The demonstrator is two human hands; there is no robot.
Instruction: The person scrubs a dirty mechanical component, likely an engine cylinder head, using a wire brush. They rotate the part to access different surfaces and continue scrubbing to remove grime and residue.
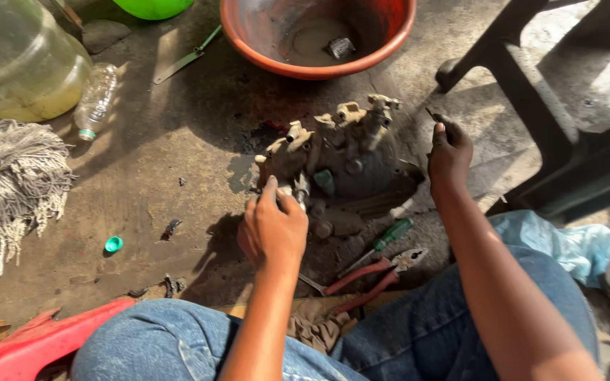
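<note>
The left hand rests with curled fingers on the near edge of a grimy metal engine part on the concrete floor. The right hand, beside the part, pinches a thin dark tool. Red-handled pliers lie near.

a floor workshop: pliers, screwdriver, greasy concrete.
</note>
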